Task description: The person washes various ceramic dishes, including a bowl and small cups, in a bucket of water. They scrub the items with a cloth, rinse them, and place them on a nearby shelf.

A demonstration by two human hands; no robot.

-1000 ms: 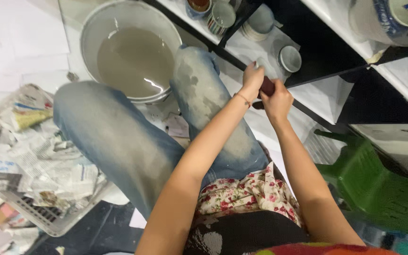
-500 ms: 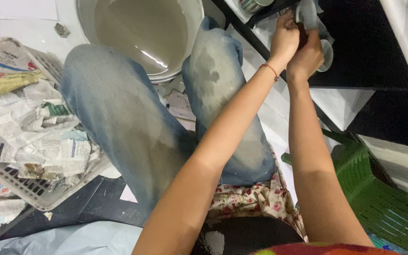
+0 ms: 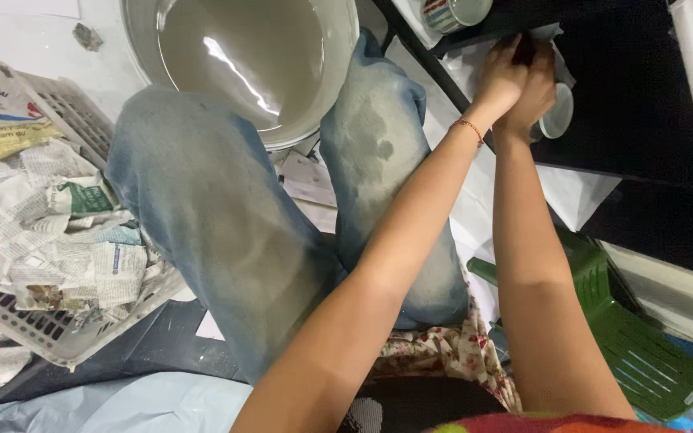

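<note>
Right up at the dark shelf edge, we've got our left hand and right hand pressed together around a small dark piece, mostly hidden, just beside the pale cup, bucket off left.

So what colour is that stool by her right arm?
Green plastic; the stool shows in the head view, beside the right forearm.

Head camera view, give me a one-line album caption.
Seated by a bucket of grey liquid, both hands reach a dark shelf.
</note>
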